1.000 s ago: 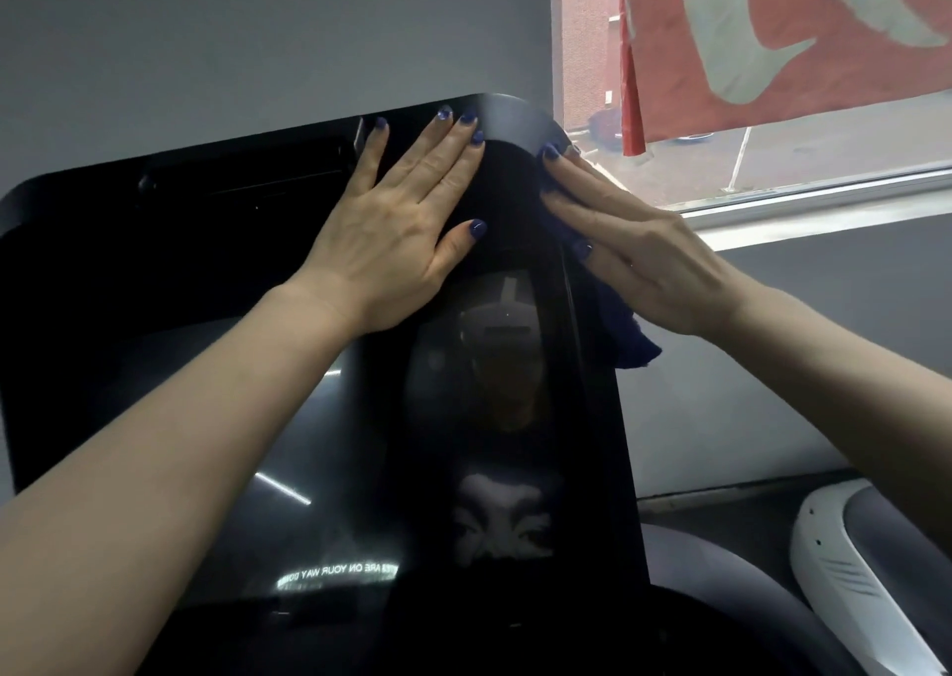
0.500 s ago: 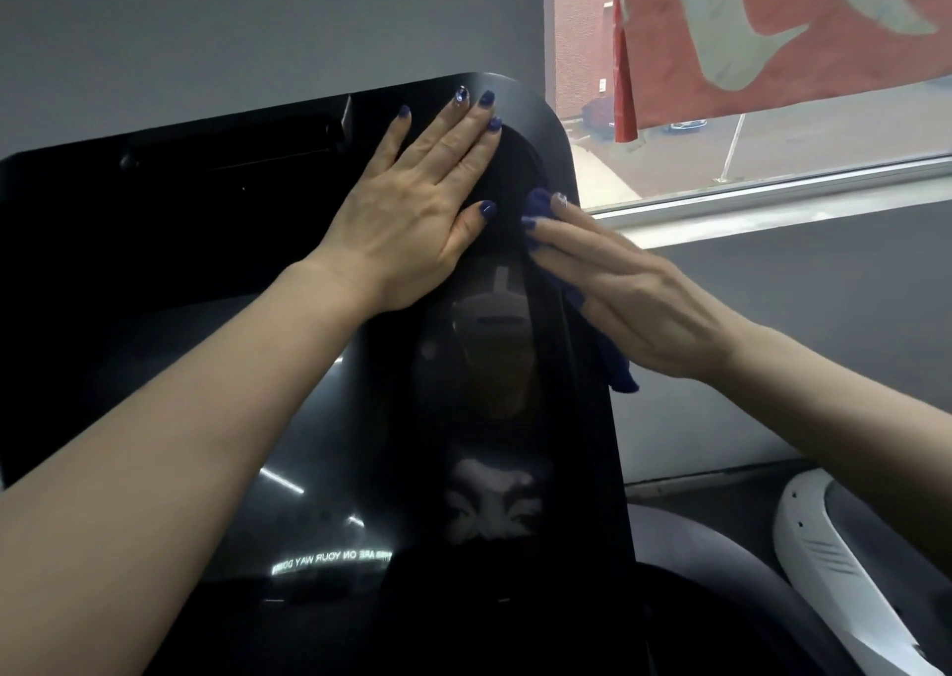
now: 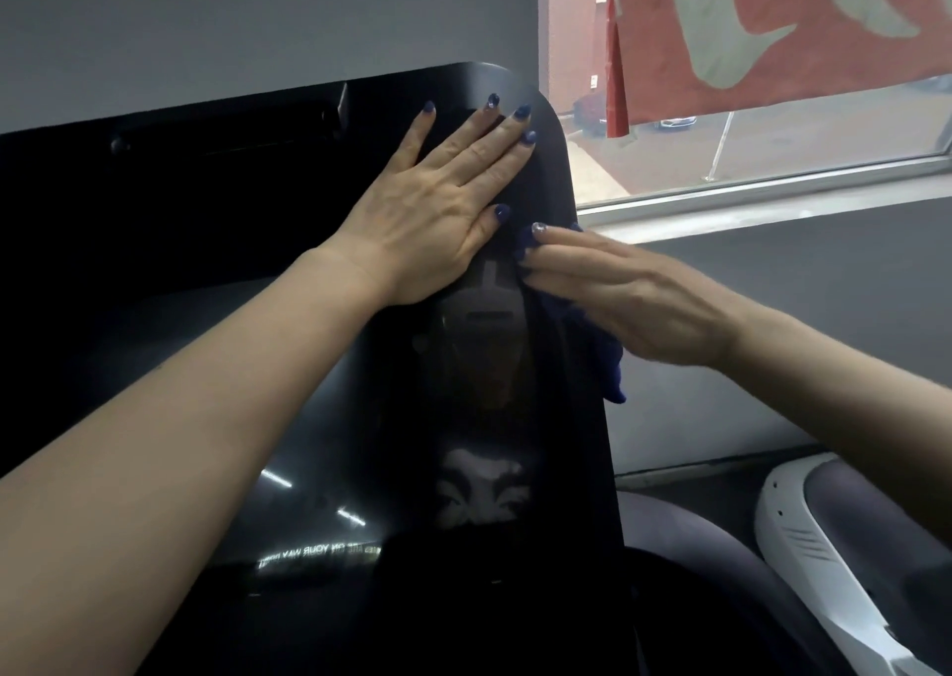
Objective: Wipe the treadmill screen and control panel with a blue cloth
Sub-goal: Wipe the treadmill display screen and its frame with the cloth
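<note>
Head view. Treadmill screen [image 3: 232, 273], black and glossy, fills the left and centre of the frame, tilted, its rounded upper right corner near the top centre. Left hand [image 3: 443, 201] lies flat on the screen near that corner, fingers straight and spread, holding nothing. Right hand [image 3: 628, 294] at centre right presses the blue cloth [image 3: 608, 356] against the screen's right edge; fingers are extended, close together, over the cloth. Part of the cloth shows at the fingertips, the rest hangs below the palm beside the edge. Whether the thumb pinches the cloth: cannot tell. Window [image 3: 772, 175] at upper right, red banner [image 3: 772, 31] behind the glass. White machine cover [image 3: 824, 562] at lower right.
</note>
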Demonstrator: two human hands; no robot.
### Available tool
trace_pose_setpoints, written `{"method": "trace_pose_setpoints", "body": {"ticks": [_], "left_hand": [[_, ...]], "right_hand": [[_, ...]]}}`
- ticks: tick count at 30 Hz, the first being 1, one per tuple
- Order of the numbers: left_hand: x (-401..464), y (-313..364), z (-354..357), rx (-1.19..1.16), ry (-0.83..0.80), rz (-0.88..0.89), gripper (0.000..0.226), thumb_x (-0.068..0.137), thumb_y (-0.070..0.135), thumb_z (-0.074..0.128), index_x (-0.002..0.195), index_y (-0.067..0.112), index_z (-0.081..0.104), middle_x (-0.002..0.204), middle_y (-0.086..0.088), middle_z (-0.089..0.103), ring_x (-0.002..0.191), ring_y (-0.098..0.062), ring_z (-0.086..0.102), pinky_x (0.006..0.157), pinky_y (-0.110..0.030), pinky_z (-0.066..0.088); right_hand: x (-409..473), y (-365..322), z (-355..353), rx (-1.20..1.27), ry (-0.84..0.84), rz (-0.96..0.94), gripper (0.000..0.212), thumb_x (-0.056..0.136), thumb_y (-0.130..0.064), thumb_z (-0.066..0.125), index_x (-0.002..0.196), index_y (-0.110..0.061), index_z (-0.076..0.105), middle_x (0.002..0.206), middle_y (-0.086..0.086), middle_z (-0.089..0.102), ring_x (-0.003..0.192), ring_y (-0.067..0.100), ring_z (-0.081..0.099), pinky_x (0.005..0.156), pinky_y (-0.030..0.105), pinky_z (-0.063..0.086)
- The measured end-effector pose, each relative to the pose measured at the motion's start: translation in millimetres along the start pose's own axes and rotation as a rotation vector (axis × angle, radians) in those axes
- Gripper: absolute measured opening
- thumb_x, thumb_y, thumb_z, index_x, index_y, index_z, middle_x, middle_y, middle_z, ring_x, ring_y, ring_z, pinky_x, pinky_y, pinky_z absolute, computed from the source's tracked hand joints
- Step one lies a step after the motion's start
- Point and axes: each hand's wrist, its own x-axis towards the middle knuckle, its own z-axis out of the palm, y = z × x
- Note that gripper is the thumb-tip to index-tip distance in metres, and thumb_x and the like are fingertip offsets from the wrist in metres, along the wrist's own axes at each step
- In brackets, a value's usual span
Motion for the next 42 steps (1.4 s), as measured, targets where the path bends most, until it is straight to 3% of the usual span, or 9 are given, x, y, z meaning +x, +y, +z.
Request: {"method": "trace_pose_setpoints", "body": {"ticks": [10,23,30,42], "left_hand": [[2.2,12.6,5.8,0.049,-0.004,0.088,0.056,0.105,0.038,0.020,0.158,0.020,0.023,0.166,-0.001,0.018,0.154,-0.026,0.012,0.119,-0.066,0.009],[-13.4,26.2,12.0,0.009,-0.001,0.120,0.056,0.105,0.035,0.023,0.158,0.017,0.025,0.166,-0.003,0.019,0.154,-0.023,0.014,0.121,-0.061,0.009],[-31.7,44.2,20.4,-0.016,-0.002,0.159,0.054,0.107,0.032,0.025,0.158,0.017,0.024,0.166,-0.004,0.018,0.154,-0.023,0.013,0.122,-0.058,0.009],[-58.5,61.8,27.2,-0.025,-0.047,0.174,0.055,0.107,0.031,0.027,0.160,0.018,0.019,0.167,-0.003,0.013,0.155,-0.022,0.010,0.123,-0.057,0.009]], "right_hand": [[-24.3,-20.1,20.7,0.033,0.002,0.052,0.044,0.097,0.005,0.048,0.142,0.006,0.045,0.156,0.018,0.033,0.150,0.035,0.017,0.119,0.050,0.027],[-45.3,-59.2,30.8,0.159,0.037,0.218,0.054,0.097,0.001,0.049,0.148,0.006,0.032,0.161,0.021,0.019,0.151,0.035,0.010,0.120,0.053,0.022],[-43.9,-76.6,38.1,0.204,0.122,0.292,0.050,0.098,0.003,0.047,0.146,0.009,0.034,0.160,0.022,0.020,0.152,0.034,0.010,0.122,0.049,0.019],[-58.3,-90.5,49.3,0.157,0.116,0.294,0.043,0.100,0.005,0.039,0.143,0.004,0.045,0.158,0.014,0.030,0.151,0.029,0.017,0.121,0.044,0.025]]}}
